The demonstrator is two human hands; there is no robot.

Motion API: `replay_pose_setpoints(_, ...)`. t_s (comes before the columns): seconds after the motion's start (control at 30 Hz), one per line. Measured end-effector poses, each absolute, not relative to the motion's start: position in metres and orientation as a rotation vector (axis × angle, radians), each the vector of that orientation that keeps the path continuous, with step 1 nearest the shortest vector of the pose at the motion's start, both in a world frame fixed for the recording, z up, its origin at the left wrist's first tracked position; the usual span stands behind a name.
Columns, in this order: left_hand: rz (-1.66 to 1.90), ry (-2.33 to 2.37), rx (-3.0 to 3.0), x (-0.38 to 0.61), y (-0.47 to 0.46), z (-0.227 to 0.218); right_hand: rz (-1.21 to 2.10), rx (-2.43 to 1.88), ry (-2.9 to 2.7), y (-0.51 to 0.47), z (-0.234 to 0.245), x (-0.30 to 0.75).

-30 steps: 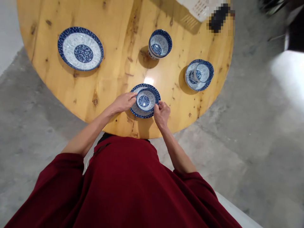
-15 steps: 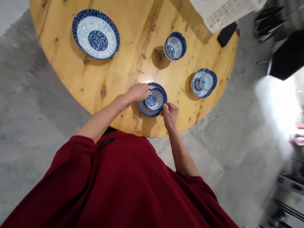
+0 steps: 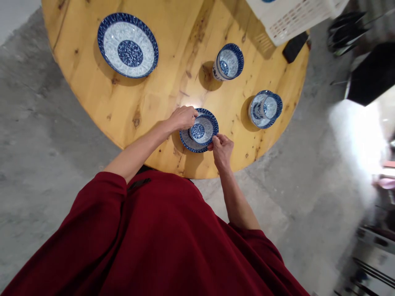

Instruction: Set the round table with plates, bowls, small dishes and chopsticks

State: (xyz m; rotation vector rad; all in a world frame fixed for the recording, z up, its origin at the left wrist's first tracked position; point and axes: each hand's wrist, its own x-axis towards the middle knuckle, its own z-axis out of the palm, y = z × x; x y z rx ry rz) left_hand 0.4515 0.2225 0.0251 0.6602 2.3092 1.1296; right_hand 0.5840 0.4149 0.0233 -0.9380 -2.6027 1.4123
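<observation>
In the head view, a small blue-and-white bowl [image 3: 207, 126] sits inside a wider blue-and-white bowl [image 3: 190, 144] near the table's front edge. My left hand [image 3: 185, 118] is closed on the small bowl's upper left rim, its thumb partly hidden. On the opposite side, my right hand [image 3: 222, 150] pinches the same bowl's lower right rim. Both hands lie close over the wider bowl, whose rim shows around the small one.
A large patterned plate [image 3: 108, 43] lies at the back left of the round wooden table [image 3: 173, 45]. Further right stand stacked bowls [image 3: 230, 61] and a bowl holding a smaller one [image 3: 257, 117]. A white basket [image 3: 284, 20] and a black phone-like object [image 3: 294, 47] occupy the back right.
The whole view has shifted slightly, so the table items appear a little further right and down. Both hands keep their hold on the small bowl, with no clear movement of it.
</observation>
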Motion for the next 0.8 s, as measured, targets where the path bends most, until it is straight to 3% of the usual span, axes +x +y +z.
replay_pose_setpoints(0.8, 0.884, 2.361, 0.740, 0.447, 0.217, 0.048, 1.361, -0.939, -2.596, 0.409, 0.026, 0.579)
